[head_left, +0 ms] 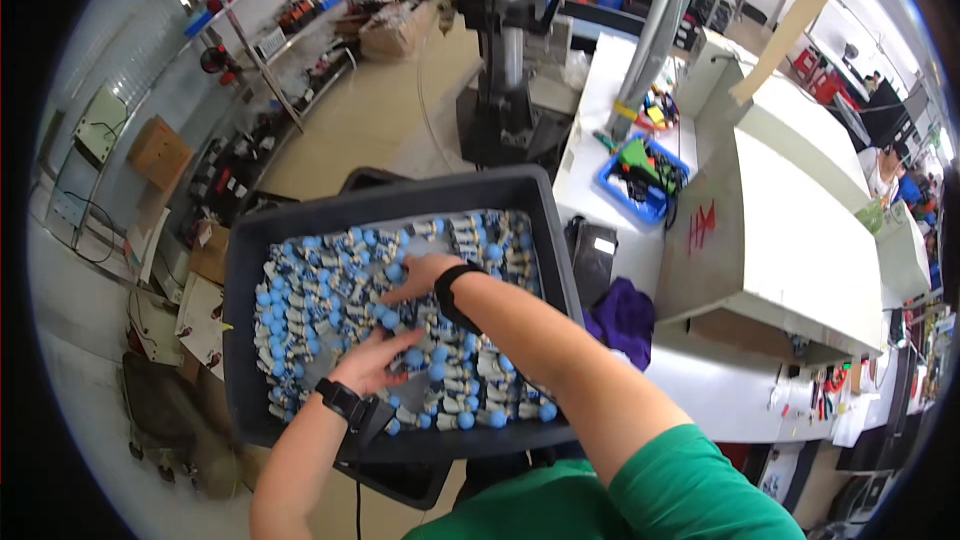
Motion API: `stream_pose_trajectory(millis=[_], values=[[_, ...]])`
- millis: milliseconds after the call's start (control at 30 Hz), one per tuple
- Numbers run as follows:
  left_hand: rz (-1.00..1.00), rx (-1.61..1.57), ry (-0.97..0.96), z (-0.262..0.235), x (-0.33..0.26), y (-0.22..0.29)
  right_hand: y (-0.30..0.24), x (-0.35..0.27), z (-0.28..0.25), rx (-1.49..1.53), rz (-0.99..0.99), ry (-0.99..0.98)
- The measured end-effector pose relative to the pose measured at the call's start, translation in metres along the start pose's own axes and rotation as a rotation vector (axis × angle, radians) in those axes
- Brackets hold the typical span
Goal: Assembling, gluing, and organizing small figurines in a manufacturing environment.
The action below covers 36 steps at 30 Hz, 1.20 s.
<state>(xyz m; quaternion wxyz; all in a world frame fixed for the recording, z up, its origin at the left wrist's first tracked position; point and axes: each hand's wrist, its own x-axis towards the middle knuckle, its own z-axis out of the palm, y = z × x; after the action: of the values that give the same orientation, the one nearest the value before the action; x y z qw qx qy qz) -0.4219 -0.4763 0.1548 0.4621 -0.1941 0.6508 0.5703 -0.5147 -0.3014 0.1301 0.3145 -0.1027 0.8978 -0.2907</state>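
a white bench (770,230) runs along the right, carrying a blue tray (640,190) of tools and a purple cloth (625,318), and beside it sits a dark grey bin (250,270), the biggest thing under the hands, with a second dark bin (400,480) showing beneath its near rim. the bin is filled edge to edge with small white parts with blue round caps (300,310), lying loose and crossed over each other. the risk, as i judge it, is that the pile is so loose and tangled that a hand raking through it could flick parts over the low rim, or lift several at once and drop some. the right hand (420,275) lies flat on the pile toward the far middle, fingers spread and resting on the caps, not clearly pinching anything. the left hand (375,360) rests nearer the front, fingers loosely apart and pressed into the parts; whether it holds one underneath, i cannot tell. both wrists wear black bands.
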Motion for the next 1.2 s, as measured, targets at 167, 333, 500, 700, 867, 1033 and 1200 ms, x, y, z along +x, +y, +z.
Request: stream_pose_trajectory(millis=[167, 333, 500, 700, 867, 1033, 1200], values=[[0.015, -0.182, 0.073, 0.01, -0.001, 0.002, 0.001, -0.006, 0.004, 0.085, -0.022, -0.047], [0.014, -0.335, -0.039, -0.001, 0.003, -0.004, 0.0, -0.013, 0.014, 0.192, 0.007, -0.064], [0.011, -0.419, 0.057, 0.006, 0.004, -0.004, 0.002, -0.019, 0.019, 0.325, -0.072, -0.048], [0.029, -0.549, -0.024, -0.017, 0.021, -0.033, -0.009, -0.042, 0.029, 0.789, 0.046, -0.046], [-0.003, -0.586, -0.026, -0.008, 0.015, -0.015, 0.008, -0.024, 0.057, 0.946, 0.071, -0.023], [0.091, -0.585, 0.005, -0.004, 0.012, 0.0, 0.004, -0.04, 0.037, 1.085, 0.126, -0.138], [0.157, -0.62, 0.016, -0.015, 0.004, -0.003, -0.008, -0.047, 0.028, 1.121, 0.037, -0.192]])
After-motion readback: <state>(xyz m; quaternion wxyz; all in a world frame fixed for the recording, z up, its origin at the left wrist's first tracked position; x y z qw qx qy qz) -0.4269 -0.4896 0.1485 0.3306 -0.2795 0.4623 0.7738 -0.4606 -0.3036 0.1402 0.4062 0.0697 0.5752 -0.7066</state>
